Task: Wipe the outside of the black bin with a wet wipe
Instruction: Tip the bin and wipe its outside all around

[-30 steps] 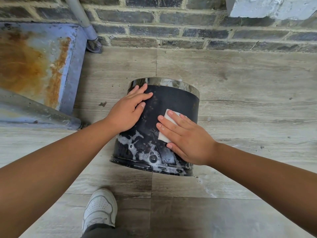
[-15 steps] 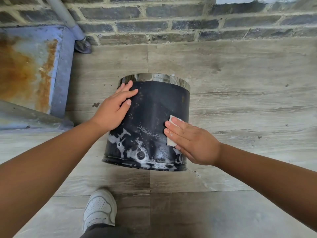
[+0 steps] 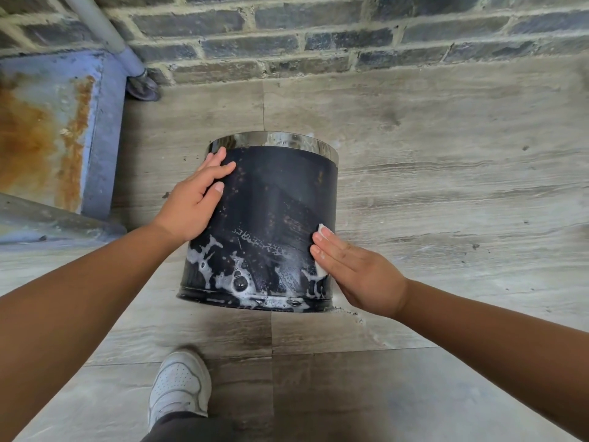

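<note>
Rusted panel: at the far left I see a blue-painted metal panel with orange rust patches (image 3: 47,129) lying by the wall, well apart from the bin.
Pipe: a grey round pipe (image 3: 105,36) slants down to the floor at the panel's upper corner.
Left hand: my left hand (image 3: 194,199) lies flat and spread against the upper left side of the bin, fingers reaching close under the rim, gripping nothing, only bracing.
Shoe: a white perforated sneaker (image 3: 180,384) stands on the floor below the bin, near the bottom edge of my view.
Bin: the black round bin with a shiny metal rim (image 3: 271,202) stands on the grey wood-grain tile floor (image 3: 446,186), about mid-view, near the dark brick wall (image 3: 318,39). White foam streaks and bubbles cover its lower band; the upper part looks dull and mostly free of foam.
Wet wipe: the small white wet wipe (image 3: 322,232) is pressed against the bin's right edge, mostly hidden under fingers.
Right hand: my right hand (image 3: 360,275) has its fingers straight and together, pinning the wipe flat to the bin's lower right side.
</note>
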The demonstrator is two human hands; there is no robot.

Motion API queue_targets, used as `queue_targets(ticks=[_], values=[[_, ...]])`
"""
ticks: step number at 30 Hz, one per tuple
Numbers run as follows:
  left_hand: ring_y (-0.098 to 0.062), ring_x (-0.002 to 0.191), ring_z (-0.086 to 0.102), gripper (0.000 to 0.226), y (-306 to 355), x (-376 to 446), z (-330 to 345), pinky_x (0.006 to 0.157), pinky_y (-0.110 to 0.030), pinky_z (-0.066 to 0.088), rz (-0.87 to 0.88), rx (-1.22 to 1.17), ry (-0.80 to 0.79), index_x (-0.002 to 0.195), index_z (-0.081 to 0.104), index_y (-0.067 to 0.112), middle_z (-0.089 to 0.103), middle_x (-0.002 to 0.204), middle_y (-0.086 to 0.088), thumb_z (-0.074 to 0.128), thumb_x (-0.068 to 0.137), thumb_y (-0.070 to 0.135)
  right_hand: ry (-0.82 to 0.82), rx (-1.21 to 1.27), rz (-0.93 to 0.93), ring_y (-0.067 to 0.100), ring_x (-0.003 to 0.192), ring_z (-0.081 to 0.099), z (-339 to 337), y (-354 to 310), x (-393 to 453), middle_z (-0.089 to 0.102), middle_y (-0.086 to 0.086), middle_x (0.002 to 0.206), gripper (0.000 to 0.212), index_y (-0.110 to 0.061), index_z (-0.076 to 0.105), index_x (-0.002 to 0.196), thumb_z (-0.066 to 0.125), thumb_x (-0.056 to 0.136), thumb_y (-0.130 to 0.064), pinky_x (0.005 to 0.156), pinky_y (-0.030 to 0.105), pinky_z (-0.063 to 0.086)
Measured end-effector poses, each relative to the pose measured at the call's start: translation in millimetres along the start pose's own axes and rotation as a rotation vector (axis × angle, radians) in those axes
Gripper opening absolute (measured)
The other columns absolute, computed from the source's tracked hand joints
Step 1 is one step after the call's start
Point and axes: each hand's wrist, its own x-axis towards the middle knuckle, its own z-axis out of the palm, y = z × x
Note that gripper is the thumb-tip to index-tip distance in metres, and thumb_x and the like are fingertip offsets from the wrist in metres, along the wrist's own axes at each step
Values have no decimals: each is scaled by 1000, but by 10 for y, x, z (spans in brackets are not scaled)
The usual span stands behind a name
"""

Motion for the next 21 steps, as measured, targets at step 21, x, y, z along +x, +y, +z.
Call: queue_targets(ticks=[21], values=[[4, 141, 9, 44, 62, 26, 22, 109, -14, 9, -6, 20, 7, 137, 42, 36, 21, 150, 23, 39, 99, 14, -271, 90, 850, 26, 102, 65, 0, 511, -448, 70, 11, 115, 34, -11, 61, 124, 60, 90, -15, 86, 35, 53]])
